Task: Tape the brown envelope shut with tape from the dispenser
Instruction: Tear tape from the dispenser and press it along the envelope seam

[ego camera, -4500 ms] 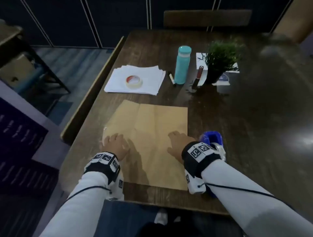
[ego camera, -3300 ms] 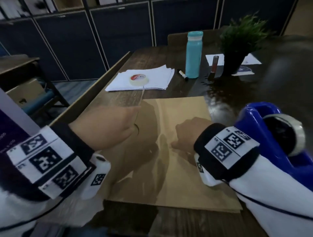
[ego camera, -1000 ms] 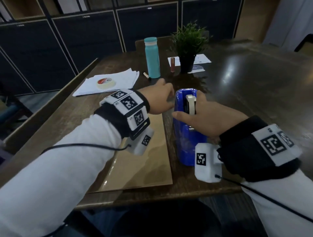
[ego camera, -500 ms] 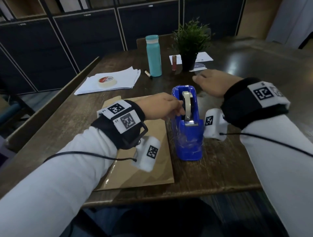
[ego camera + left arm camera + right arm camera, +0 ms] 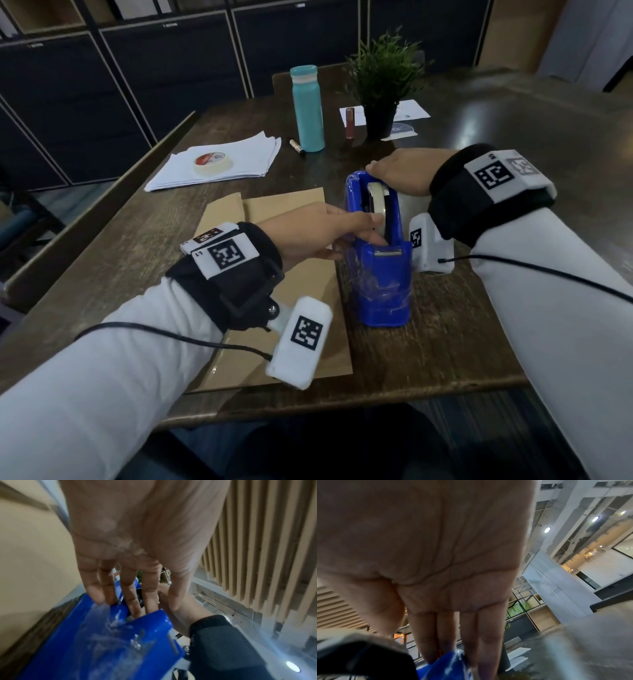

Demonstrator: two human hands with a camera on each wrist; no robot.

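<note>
The brown envelope (image 5: pixel 308 282) lies flat on the dark wooden table (image 5: pixel 452 335), partly under my left arm. The blue tape dispenser (image 5: pixel 383 291) stands upright at the envelope's right edge, cutter end toward me, with crumpled clear tape stuck on its front. My left hand (image 5: pixel 382 230) reaches in from the left, straight fingers on the tape roll (image 5: pixel 376 198) just behind the cutter. In the left wrist view the left hand (image 5: pixel 133 605) has its fingertips inside the dispenser (image 5: pixel 120 642). My right hand (image 5: pixel 376 169) rests with straight fingers on the dispenser's far top, its fingertips (image 5: pixel 453 649) touching the blue plastic (image 5: pixel 447 668).
A masking tape roll (image 5: pixel 212 162) sits on a stack of white paper (image 5: pixel 246 154) at the back left. Behind the dispenser stand a teal bottle (image 5: pixel 307 109), a marker (image 5: pixel 296 145), a brown tube (image 5: pixel 350 122) and a potted plant (image 5: pixel 383 89). The table's near edge (image 5: pixel 342 397) is close.
My right hand has come down from beyond the dispenser onto its far top. My left hand has slid further along the roll toward the cutter. The dispenser stayed put.
</note>
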